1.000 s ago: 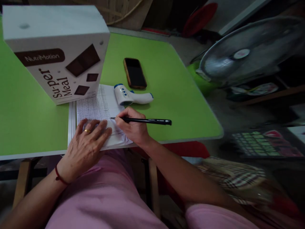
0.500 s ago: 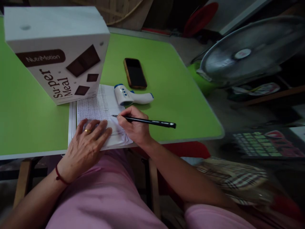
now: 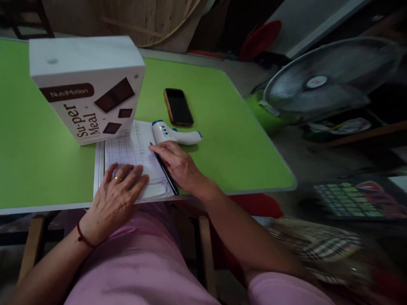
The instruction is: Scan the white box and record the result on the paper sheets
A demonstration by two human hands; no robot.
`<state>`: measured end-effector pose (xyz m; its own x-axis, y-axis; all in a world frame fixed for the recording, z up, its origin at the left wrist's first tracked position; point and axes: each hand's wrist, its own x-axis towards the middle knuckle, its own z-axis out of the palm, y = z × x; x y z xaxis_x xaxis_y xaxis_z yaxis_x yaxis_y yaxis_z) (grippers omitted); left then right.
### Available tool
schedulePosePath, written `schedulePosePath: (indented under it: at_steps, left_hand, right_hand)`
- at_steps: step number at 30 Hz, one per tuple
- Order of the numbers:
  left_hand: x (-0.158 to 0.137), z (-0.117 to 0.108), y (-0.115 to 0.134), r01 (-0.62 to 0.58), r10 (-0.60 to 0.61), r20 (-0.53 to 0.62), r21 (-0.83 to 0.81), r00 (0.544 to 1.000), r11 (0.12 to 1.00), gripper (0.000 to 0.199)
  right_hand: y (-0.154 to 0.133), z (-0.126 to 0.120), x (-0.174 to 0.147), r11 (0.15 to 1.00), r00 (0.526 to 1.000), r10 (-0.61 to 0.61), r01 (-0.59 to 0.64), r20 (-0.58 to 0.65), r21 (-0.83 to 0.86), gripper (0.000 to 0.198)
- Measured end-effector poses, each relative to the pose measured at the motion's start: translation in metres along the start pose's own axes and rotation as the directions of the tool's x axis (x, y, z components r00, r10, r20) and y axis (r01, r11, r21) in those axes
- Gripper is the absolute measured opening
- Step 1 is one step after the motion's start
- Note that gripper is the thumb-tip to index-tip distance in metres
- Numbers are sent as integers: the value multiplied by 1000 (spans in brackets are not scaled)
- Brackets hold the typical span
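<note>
My left hand lies flat with its fingers a little spread, resting on the lower left of a sheet of handwritten paper. A gold ring is on one finger and a dark red cord is round the wrist. My right hand is over the paper's right side, its thumb and fingertips closed on a black pen near the tip. Slanting down across the page, the pen has its back end by the table's front edge. Just beyond the right hand lies a white and blue infrared thermometer.
A white box stands upright on the green table, at the paper's far edge. A phone lies beyond the thermometer. To the right of the table is a large fan, with a plaid cloth lower down.
The pen has swung from pointing out to the right to lying along the page towards me. My right hand has turned over it with straighter fingers. My left hand stays in place.
</note>
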<state>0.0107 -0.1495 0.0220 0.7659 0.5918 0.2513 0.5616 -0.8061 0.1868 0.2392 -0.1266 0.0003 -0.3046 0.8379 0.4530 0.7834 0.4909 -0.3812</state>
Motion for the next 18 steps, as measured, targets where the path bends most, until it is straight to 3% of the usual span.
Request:
schedulePosePath:
  at_steps: [3,6,11,14,18]
  left_hand:
    - [-1,-1,0,2,-2,-4,3,1000,1000,42]
    - [-2,-1,0,-3,3,-15,3,1000,1000,43]
    - [-2,1,0,5,-5,-6,-4,1000,1000,45]
    - [-4,0,1,10,-10,-6,-17,1000,1000,45]
    - [-9,-12,-2,-22,4,-81,-227,997,974,43]
  right_hand:
    - [-3,-6,-1,998,998,-47,45,-37,-51,38]
    - [-17,-13,-7,999,996,3,-8,-92,-53,19]
    - [-35,-18,-18,988,993,119,-117,11,-104,5]
    - [-34,-14,-14,974,983,182,-178,11,-138,4]
    - [-27,-6,-1,959,975,221,-224,-36,-177,6]
